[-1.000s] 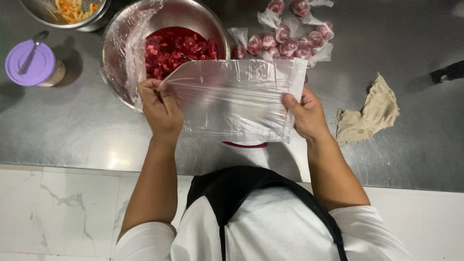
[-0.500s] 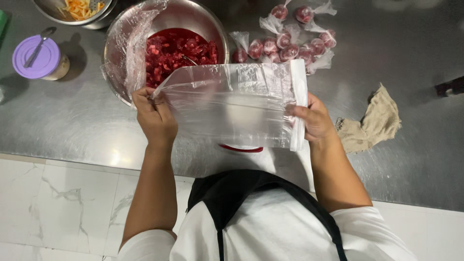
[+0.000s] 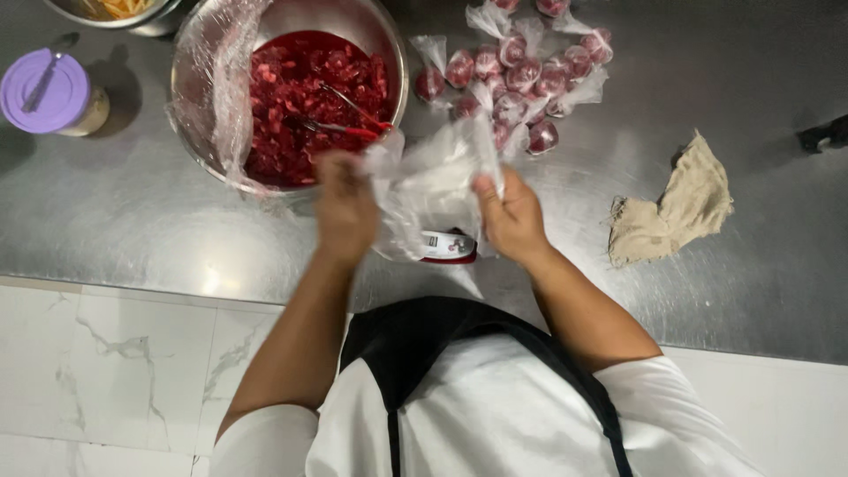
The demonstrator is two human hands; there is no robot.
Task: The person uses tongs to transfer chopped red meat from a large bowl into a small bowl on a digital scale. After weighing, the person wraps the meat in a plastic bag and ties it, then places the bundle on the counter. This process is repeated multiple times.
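Both my hands hold a clear plastic bag (image 3: 431, 181) above the steel counter, bunched between them. My left hand (image 3: 346, 210) grips its left side and my right hand (image 3: 511, 215) pinches its right edge. Under the bag a small red and white object (image 3: 449, 247) lies on the counter. Just beyond my left hand stands a steel bowl (image 3: 389, 44) of chopped red pieces (image 3: 291, 97) in red liquid, with a red-handled utensil (image 3: 340, 128) in it and cling film (image 3: 216, 97) draped over its left rim.
Several small tied bags of red filling (image 3: 530, 75) lie right of the bowl. A crumpled beige cloth (image 3: 676, 208) is at the right. A purple-lidded jar (image 3: 49, 93) stands far left. Another bowl (image 3: 115, 11) sits at the top left. A white tiled ledge (image 3: 115, 353) runs along the counter's near edge.
The bag was stretched flat and wide between my hands. Now my hands have come closer together and the bag is gathered and crumpled between them.
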